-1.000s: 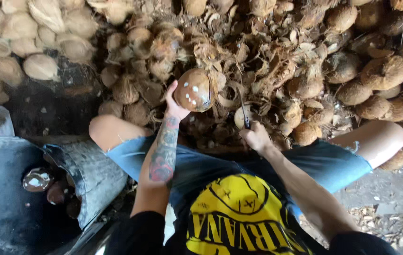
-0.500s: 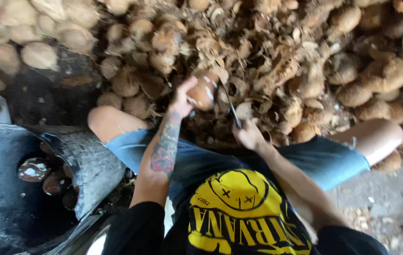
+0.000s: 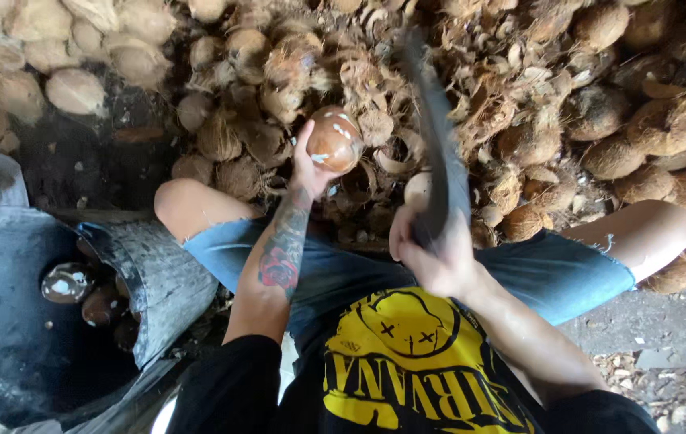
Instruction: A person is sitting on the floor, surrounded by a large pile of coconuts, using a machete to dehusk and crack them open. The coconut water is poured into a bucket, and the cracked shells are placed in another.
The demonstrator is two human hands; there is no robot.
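Observation:
My left hand (image 3: 308,170) holds a husked brown coconut (image 3: 335,141) up in front of me, above the pile. In my right hand (image 3: 433,255) is the handle of a long dark machete (image 3: 435,128), its blade raised and pointing away from me, just right of the coconut. The blade and coconut are apart. I sit with bare knees spread, in blue denim shorts (image 3: 552,272) and a black shirt with a yellow print.
A heap of husky coconuts and loose shell pieces (image 3: 600,120) fills the ground ahead. Paler coconuts (image 3: 77,88) lie at the upper left. A large dark container (image 3: 13,321) at my left holds a few peeled coconuts (image 3: 68,281).
The machete has swung up from low beside my right knee to a raised position. My left hand still holds the coconut, now a little lower and nearer.

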